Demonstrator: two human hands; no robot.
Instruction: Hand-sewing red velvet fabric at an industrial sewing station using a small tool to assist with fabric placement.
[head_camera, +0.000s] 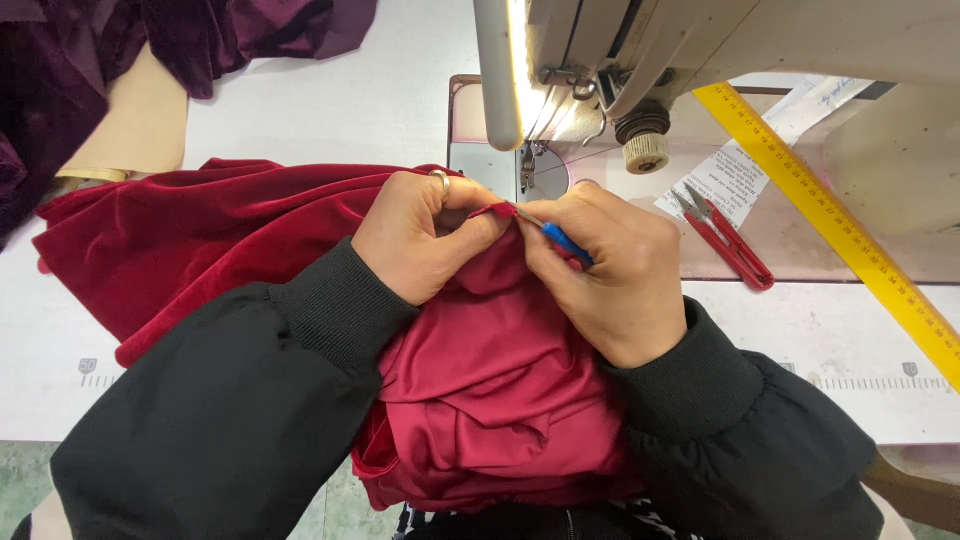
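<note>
I see my left hand (425, 235) pinching a small fold of the red velvet fabric (200, 240), fingers closed tight on its edge just in front of the sewing machine (700, 50); my right hand (615, 275) is closed round a blue-handled seam ripper (553, 232), whose long axis runs from the right hand up and leftward, its metal tip meeting the pinched fold; the two hands sit nearly touching, the left the nearer to the fold; whether the tip is under a stitch I cannot tell, as the fingers crowd it; the fabric's satin side bunches toward my lap; red thread snips (725, 238) and a yellow ruler (840, 225) lie apart to the right on the white surface (330, 110).
</note>
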